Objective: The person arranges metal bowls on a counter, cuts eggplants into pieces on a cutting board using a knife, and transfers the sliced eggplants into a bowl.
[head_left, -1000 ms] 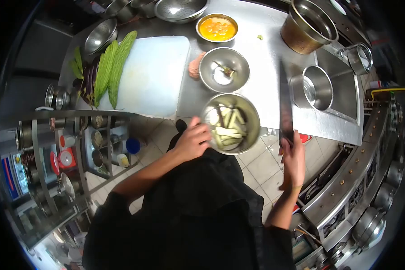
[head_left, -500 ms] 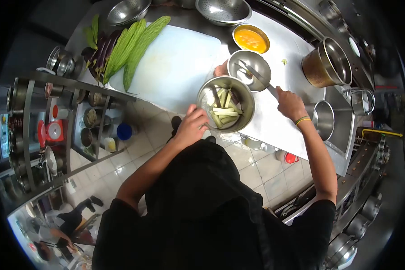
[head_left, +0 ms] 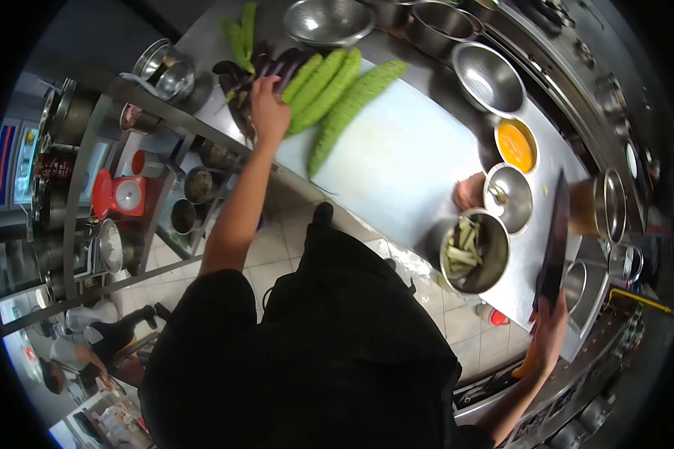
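Observation:
My left hand (head_left: 269,112) is over the dark purple eggplants (head_left: 236,76) at the board's far left, fingers stretched out and touching or just above them. Green bitter gourds (head_left: 329,82) lie beside it, partly on the white cutting board (head_left: 397,157). At the right, my right hand (head_left: 550,329) grips the handle of a large knife (head_left: 554,243), its broad dark blade pointing away from me. A steel pot (head_left: 498,273) with cut eggplant strips (head_left: 463,251) stands near the counter's front edge. Behind it is a steel bowl (head_left: 520,200) with some scraps.
A bowl of orange liquid (head_left: 515,146) and a colander (head_left: 490,77) stand farther back. Another colander (head_left: 329,21) is at the rear. A tall pot (head_left: 599,206) stands right of the knife. Metal shelving (head_left: 90,187) is on my left, with another person beyond it.
My left hand has let go of the pot and moved left to the eggplants. My right hand has drawn the knife away from the small bowl to the right. The view has shifted left.

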{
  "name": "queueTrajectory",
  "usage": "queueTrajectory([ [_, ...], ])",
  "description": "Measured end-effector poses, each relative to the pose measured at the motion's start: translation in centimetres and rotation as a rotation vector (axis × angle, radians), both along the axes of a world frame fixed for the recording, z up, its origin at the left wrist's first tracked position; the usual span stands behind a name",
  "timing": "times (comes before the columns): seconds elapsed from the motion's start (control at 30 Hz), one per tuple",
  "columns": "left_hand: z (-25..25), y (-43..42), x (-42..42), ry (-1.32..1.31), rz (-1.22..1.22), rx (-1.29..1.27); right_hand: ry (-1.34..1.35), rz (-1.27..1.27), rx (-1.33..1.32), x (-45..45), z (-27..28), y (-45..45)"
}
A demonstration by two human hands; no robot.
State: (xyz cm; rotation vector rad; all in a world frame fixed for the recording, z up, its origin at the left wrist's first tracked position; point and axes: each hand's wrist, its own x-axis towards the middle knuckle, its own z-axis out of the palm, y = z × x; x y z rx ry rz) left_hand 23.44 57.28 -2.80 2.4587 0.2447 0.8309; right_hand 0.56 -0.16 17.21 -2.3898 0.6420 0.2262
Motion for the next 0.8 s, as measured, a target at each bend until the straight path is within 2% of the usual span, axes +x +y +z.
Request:
queueTrajectory([
  [0.03, -0.6, 3.5, 1.9, 0.059, 0.134, 0.047, -0.002, 0.012, 0.001, -0.5, -0.1, 2.7],
  [0.07, -1.5, 6.5, 3.7, 0.058, 0.143, 0.045, -0.097, -0.033, 0.140, -1.0, -0.3, 5.1],
  [0.1, -2.4, 8.9, 5.7, 0.237, 0.026, -0.005, -0.194, -0.083, 0.279, -0.8, -0.8, 7.0],
  [0.13, -1.7, 10.0, 6.6, 0.417, -0.096, -0.056, -0.152, -0.053, 0.317, -0.1, -1.5, 8.6],
  [0.2, -2.0, 8.8, 8.6, 0.451, -0.160, 0.122, -0.162, -0.050, 0.384, 1.5, -2.8, 13.4],
  [0.23, -2.6, 8.2, 9.6, 0.456, -0.182, 0.196, -0.013, 0.044, 0.414, 2.6, -3.7, 14.5],
  [0.3, -3.4, 7.6, 11.7, 0.509, -0.191, 0.269, -0.090, -0.115, 0.452, 3.1, -7.2, 18.9],
  [0.33, -3.9, 7.3, 12.5, 0.556, -0.194, 0.351, -0.078, 0.060, 0.543, 4.2, -8.2, 20.5],
  [0.37, -3.9, 6.8, 13.3, 0.559, -0.218, 0.355, -0.033, 0.077, 0.536, 4.1, -10.8, 20.9],
  [0.43, -3.4, 6.2, 14.6, 0.690, -0.151, 0.390, 0.031, 0.150, 0.553, 5.3, -10.6, 24.7],
  [0.53, -2.5, 6.0, 16.2, 0.806, -0.129, 0.415, 0.005, 0.106, 0.667, 4.2, -13.0, 26.5],
  [0.6, -2.3, 6.5, 16.4, 0.750, -0.111, 0.305, 0.021, 0.066, 0.633, 2.8, -13.4, 26.6],
  [0.67, -1.0, 7.3, 15.7, 0.677, -0.112, 0.084, 0.023, -0.042, 0.607, 1.6, -12.0, 27.0],
  [0.73, -0.3, 9.6, 14.6, 0.453, -0.202, 0.100, -0.026, -0.111, 0.612, -0.1, -12.9, 26.6],
  [0.8, 2.5, 10.3, 12.3, 0.299, -0.346, -0.023, -0.001, -0.157, 0.577, -2.3, -14.6, 25.5],
])
